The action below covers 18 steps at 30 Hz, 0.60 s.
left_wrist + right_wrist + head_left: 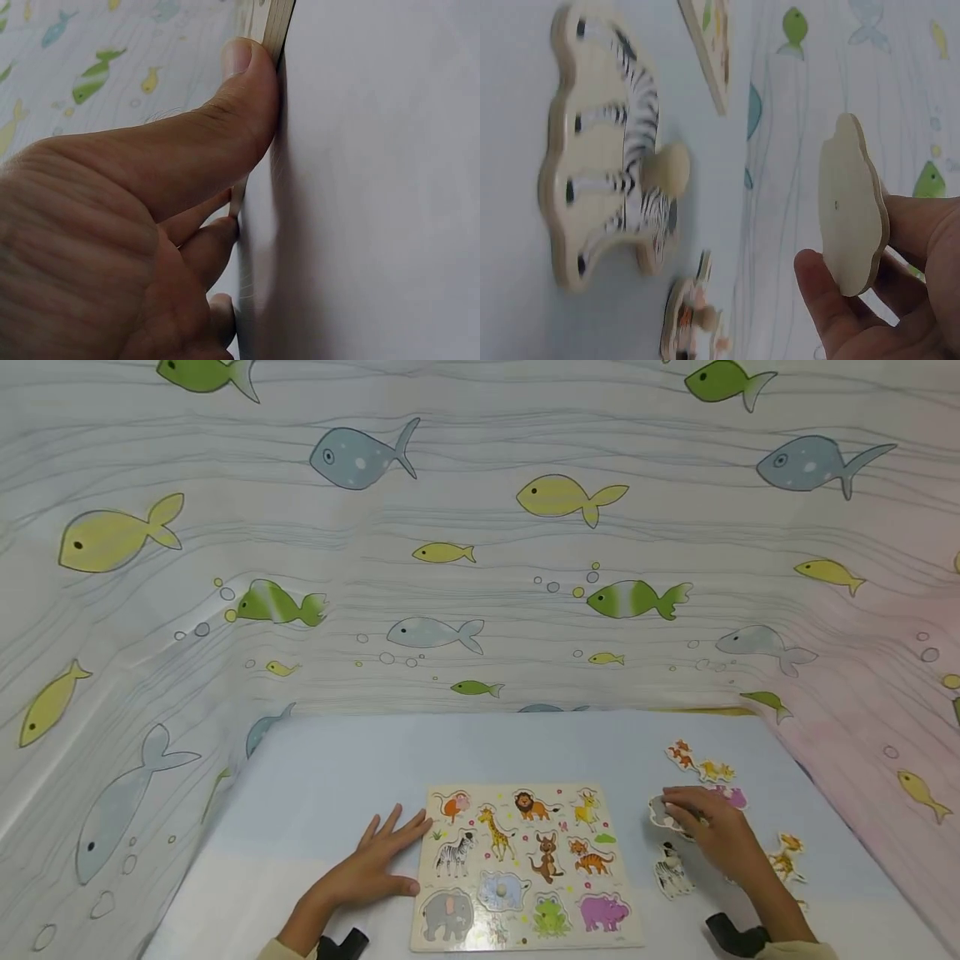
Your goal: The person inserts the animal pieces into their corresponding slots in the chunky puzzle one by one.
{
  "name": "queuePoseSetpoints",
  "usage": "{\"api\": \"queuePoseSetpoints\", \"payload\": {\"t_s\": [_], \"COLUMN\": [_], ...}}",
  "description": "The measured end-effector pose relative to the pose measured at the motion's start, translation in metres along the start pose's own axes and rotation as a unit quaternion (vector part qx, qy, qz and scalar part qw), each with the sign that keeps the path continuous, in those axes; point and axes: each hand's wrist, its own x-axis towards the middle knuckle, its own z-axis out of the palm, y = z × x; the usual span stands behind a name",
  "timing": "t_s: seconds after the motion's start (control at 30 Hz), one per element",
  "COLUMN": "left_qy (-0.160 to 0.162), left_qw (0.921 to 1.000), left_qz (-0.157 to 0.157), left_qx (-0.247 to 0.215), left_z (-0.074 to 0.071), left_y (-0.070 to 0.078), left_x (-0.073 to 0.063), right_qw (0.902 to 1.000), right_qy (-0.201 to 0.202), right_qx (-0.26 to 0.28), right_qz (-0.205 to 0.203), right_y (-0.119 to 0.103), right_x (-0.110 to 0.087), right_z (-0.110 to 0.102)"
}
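A wooden puzzle board (pixel 491 794) with printed animals lies on the table; a pale blue animal piece (pixel 513 893) with a round knob sits in its lower part. My left hand (pixel 375 864) rests against the board's left edge, fingers spread and thumb touching the rim. Over the table right of the board, my right hand (pixel 716 831) holds a grey animal puzzle piece (pixel 660 814). The right wrist view shows this piece's bare wooden back (pixel 847 210), tilted up off the table; the fingers hide its knob. A zebra piece (pixel 641 120) with a knob lies nearby.
More loose pieces lie at the right: an orange animal piece (pixel 681 755), a yellow one (pixel 717 771), a purple one (pixel 731 796) partly behind the right hand, and a yellow-orange one (pixel 785 857) beside the right forearm. A fish-patterned cloth (pixel 480 585) surrounds the table.
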Motion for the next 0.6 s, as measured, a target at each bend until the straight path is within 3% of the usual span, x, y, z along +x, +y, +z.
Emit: {"api": "queuePoseSetpoints", "payload": {"t_s": [0.27,0.43,0.6], "left_qy": [-0.008,-0.006,-0.015], "left_qw": [1.0000,1.0000,0.9997], "left_qz": [-0.003,-0.001,-0.016], "left_qx": [0.004,0.004,0.004], "left_z": [0.000,-0.003,-0.003], "left_y": [0.002,0.002,0.001], "left_x": [0.003,0.004,0.000], "right_qw": [0.9954,0.9910,0.9831], "right_qy": [0.000,-0.008,-0.035], "right_qx": [0.054,0.059,0.094], "right_qz": [-0.079,-0.120,-0.153], "right_y": [-0.036,-0.057,-0.078], "right_x": [-0.001,0.003,0.003], "right_z": [0.020,0.038,0.058]}}
